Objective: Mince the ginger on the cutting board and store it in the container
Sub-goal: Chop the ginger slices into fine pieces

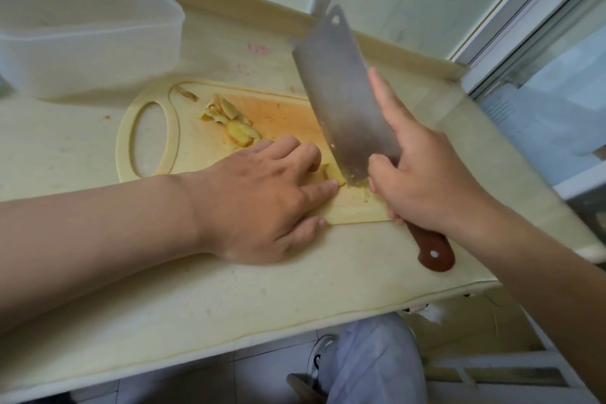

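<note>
Left hand point(262, 203) curled on ginger point(333, 174), right hand point(423, 184) clamped round cleaver point(341, 95), cutting board point(154, 170) on stained cream countertop point(229, 289) by window point(557, 75)

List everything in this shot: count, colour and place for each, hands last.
counter: one, cream, underneath everything
cutting board: one, cream, centre of the counter
container: one, translucent white, far left on the counter
ginger slices: a small pile, yellow, on the board near its handle hole
ginger piece: one, yellow, near edge of the board, at the blade
cleaver: one, steel blade with red-brown handle, tilted over the board
window frame: one, white, far right
trouser leg: one, pale grey, below the counter
left hand: one, holds the ginger piece
right hand: one, grips the cleaver
</note>
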Demonstrator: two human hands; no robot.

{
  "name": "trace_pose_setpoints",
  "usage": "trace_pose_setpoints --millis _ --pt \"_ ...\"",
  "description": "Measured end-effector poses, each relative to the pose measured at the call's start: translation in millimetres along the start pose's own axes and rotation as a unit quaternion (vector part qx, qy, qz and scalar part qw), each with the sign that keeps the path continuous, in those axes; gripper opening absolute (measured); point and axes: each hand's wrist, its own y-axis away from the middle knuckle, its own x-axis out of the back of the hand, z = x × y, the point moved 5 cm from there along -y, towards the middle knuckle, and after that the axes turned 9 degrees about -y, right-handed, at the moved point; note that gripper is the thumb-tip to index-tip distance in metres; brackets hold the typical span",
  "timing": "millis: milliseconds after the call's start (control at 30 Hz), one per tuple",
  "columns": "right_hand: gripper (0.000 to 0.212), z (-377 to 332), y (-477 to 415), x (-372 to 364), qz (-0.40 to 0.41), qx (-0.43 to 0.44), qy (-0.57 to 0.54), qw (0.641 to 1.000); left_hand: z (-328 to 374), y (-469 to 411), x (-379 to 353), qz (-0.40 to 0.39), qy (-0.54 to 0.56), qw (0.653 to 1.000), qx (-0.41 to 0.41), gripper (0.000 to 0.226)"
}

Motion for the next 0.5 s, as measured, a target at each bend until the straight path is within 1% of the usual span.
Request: trace_pose_setpoints --millis 67,133,233,333,433,500 --pt "0.096 3.9 13.1 3.0 0.002 -0.015 -0.013 1.0 0.7 -0.2 0.2 -0.003 -0.003 1.0 0.001 0.073" --pt "0.097 2.5 21.0 6.1 -0.013 -0.034 -0.022 0.999 0.1 0.1 -0.3 -0.001 -0.004 1.0 0.001 0.073" --pt "0.096 -2.1 15.9 9.1 -0.057 -0.022 0.027 0.998 0.2 -0.8 -0.5 0.005 -0.009 1.0 -0.001 0.073" --pt "0.095 -8.0 -8.2 4.5 -0.095 -0.02 0.06 0.993 0.4 -1.2 -1.9 -0.005 -0.007 1.0 -0.002 0.076" --pt "0.096 -18.2 -29.3 -1.7 -0.091 -0.006 0.067 0.994 0.0 -0.8 -1.1 -0.004 -0.005 1.0 -0.002 0.075" --pt "0.096 -19.3 -29.7 -3.7 -0.069 0.003 0.055 0.996 0.2 -0.3 -1.5 -0.005 -0.005 1.0 0.0 0.074"
